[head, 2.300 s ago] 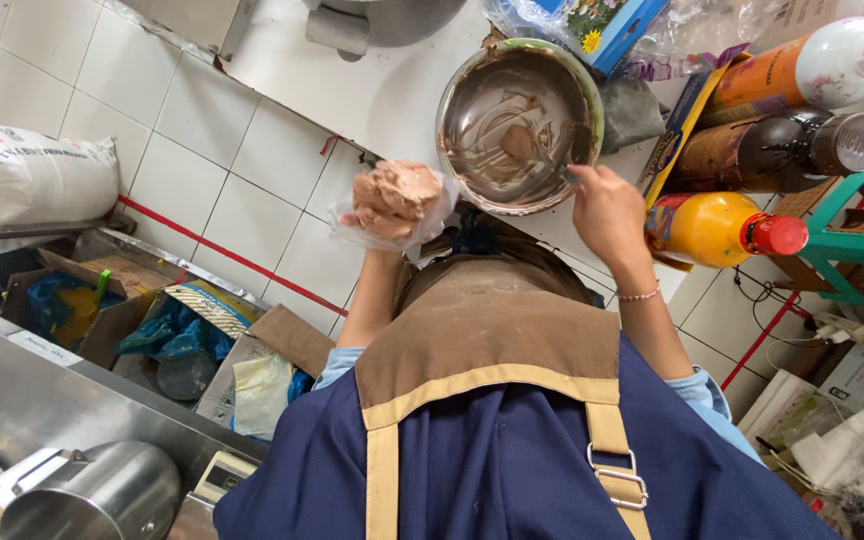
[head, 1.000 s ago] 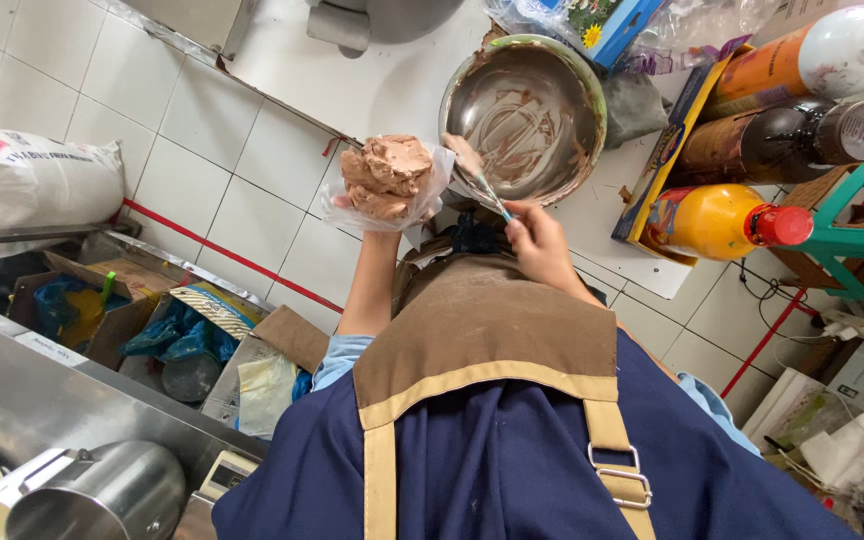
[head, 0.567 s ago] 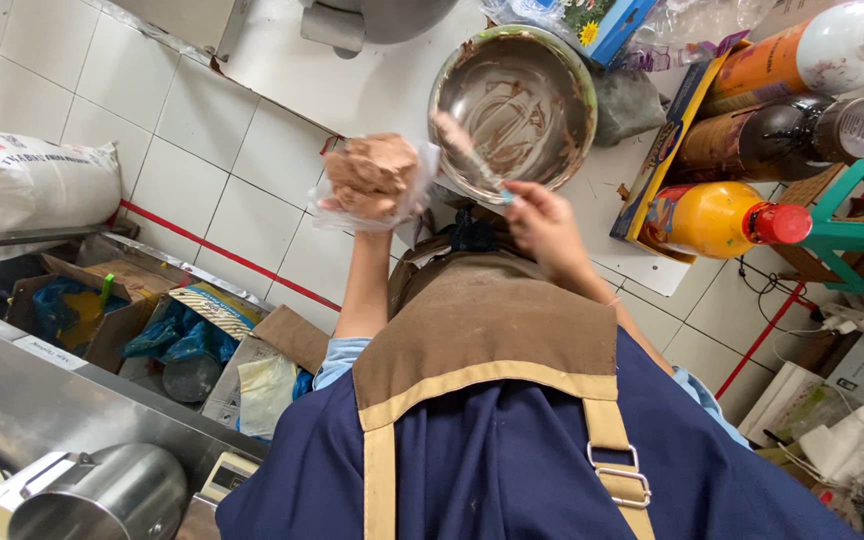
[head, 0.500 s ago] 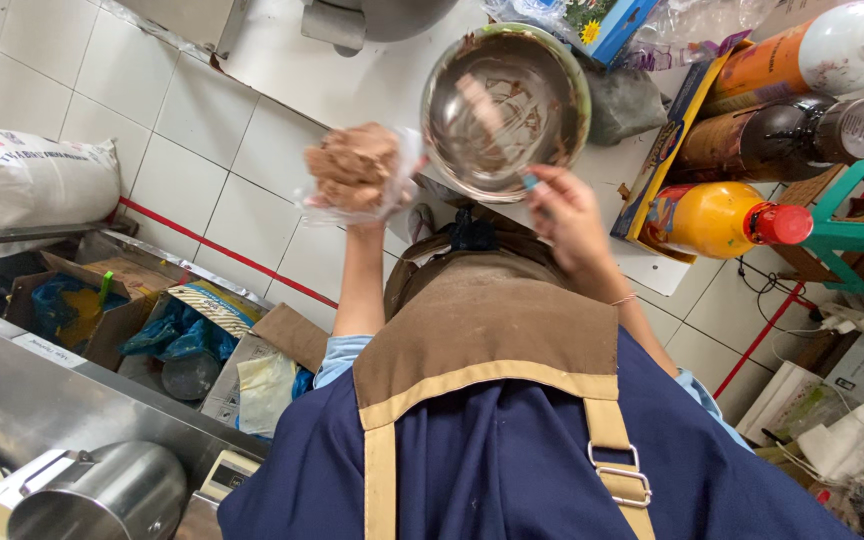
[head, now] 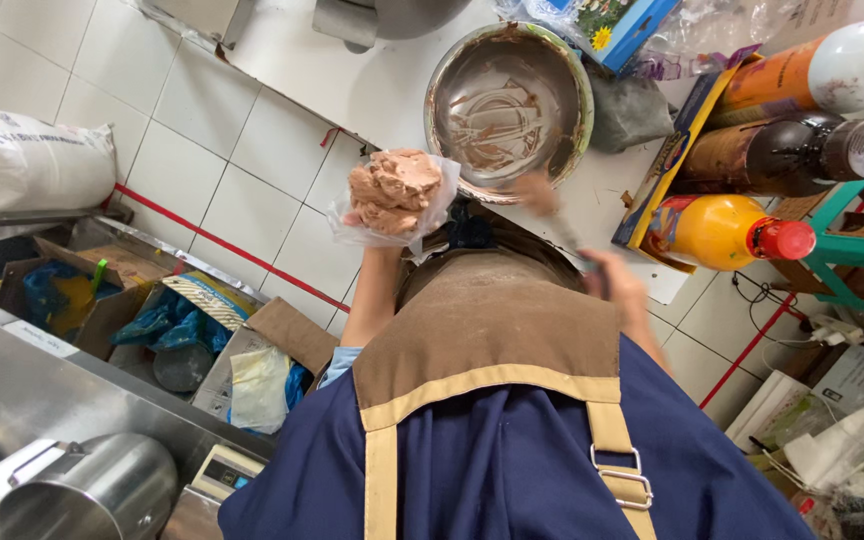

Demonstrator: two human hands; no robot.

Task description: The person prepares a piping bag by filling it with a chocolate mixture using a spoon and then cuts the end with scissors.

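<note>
Steel bowl (head: 508, 105) smeared brown; left hand (head: 377, 215) holds filled bag (head: 395, 195).

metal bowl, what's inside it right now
The bowl holds only brown smears and scrape marks on its wall and bottom. Its near rim is partly covered by the bag of brown paste held up in the left hand.
</note>
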